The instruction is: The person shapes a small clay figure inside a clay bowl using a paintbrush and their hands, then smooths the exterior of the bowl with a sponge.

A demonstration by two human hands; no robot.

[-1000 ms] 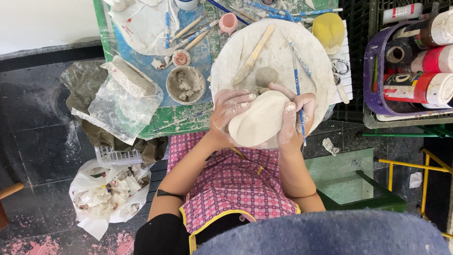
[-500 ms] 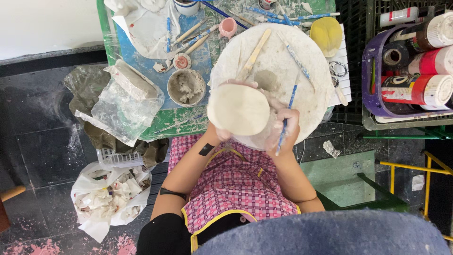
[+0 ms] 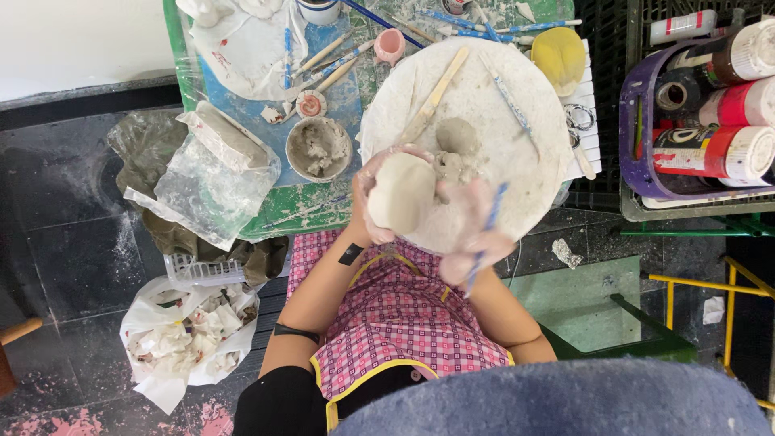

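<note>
Sitting close under the camera is the person's blue-clad knee (image 3: pixel 565 404), and beyond it a pink checked apron (image 3: pixel 404 315) with yellow piping. To the person's left, on the dark floor, a white bag (image 3: pixel 190 335) bulges with clay-smeared scraps, and a small clear crate (image 3: pixel 202 270) lies just beside it.

Above the apron the left hand (image 3: pixel 379 206) is wrapped around a pale clay piece (image 3: pixel 401 192), fingers curled behind it and clamped on it, so it is lifted clear of the table over the near edge of a round white board (image 3: pixel 517 186). The piece is smooth, cream-grey, rounded like a thick shell, with its broad face turned up. The right hand (image 3: pixel 476 230), coated in slip, is closed on a blue tool (image 3: pixel 484 234) whose thin handle runs between the fingers; this hand is blurred and sits just beside the piece.

On the board past the hands lie a lump (image 3: pixel 457 136) of darker grey clay, a wooden stick (image 3: pixel 436 95) and another blue tool (image 3: pixel 508 101). Left of the board stands a bowl (image 3: pixel 319 149) of wet clay, and further left a wrapped clay block (image 3: pixel 222 137) on crumpled plastic. A yellow sponge (image 3: pixel 559 55) rests at the board's far right edge. Well to the right a purple basket (image 3: pixel 638 121) holds paint bottles.
</note>
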